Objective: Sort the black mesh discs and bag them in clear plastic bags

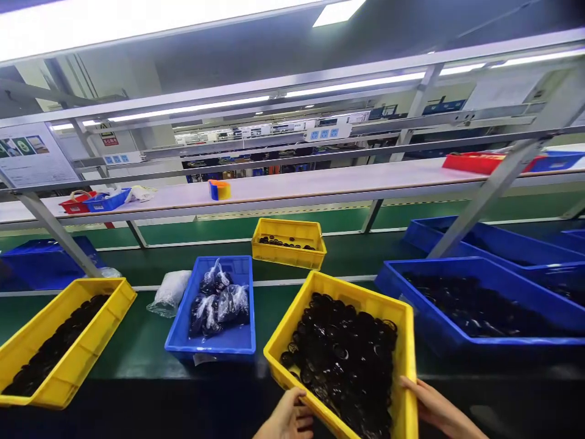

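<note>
Both my hands grip a yellow plastic crate [351, 294] at the bottom of the view, and it is tilted in the picture. My left hand [287, 416] holds its near left rim. My right hand [432, 405] holds its right rim, with the fingers hooked over the wall. The crate is heaped with many small black rings [340, 360], perhaps rubber or plastic. Their exact kind is too dark to tell. Part of the crate's near corner is cut off by the lower edge of the picture.
A green conveyor bench [141, 341] carries a yellow crate of black rings [59, 341], a blue bin of bagged parts [210, 341], a clear bag [169, 292] and blue bins of dark parts [475, 305]. Metal frame bars [489, 195] cross above it. A farther shelf holds red and blue trays.
</note>
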Available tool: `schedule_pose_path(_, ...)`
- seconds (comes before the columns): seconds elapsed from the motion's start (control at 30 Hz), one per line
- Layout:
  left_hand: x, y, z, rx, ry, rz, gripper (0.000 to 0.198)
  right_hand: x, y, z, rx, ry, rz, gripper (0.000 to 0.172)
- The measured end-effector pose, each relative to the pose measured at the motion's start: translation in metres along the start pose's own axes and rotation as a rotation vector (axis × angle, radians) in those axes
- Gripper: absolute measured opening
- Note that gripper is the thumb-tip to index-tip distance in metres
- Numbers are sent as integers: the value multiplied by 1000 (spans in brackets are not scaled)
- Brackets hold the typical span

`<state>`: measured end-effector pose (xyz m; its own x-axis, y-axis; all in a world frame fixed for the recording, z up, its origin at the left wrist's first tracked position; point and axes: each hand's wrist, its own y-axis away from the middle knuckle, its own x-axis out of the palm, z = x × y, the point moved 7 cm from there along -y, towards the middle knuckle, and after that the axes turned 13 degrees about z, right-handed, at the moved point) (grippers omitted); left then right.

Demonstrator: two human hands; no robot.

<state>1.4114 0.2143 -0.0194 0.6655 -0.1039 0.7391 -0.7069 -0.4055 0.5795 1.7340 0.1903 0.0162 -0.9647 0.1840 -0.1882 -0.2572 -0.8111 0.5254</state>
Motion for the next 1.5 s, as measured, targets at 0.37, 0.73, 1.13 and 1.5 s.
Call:
schedule_pose_path(0.37, 135, -56, -16, 68, 13, 13, 16, -110, -3, 82, -347, 562, -125, 33)
schedule_pose_path(0.73, 189, -54, -22, 160, 3, 118, 14, -68, 72, 107, -702, 1226, 60, 26)
schedule_pose_path(1.13, 68, -10, 62, 247, 229, -98, 37, -98, 58, 151, -775, 1115, 68, 30)
schedule_pose_path(1.5, 48, -5, 79, 346, 345, -162, 21, -98, 50, 159, -758, 1159, 57, 28)
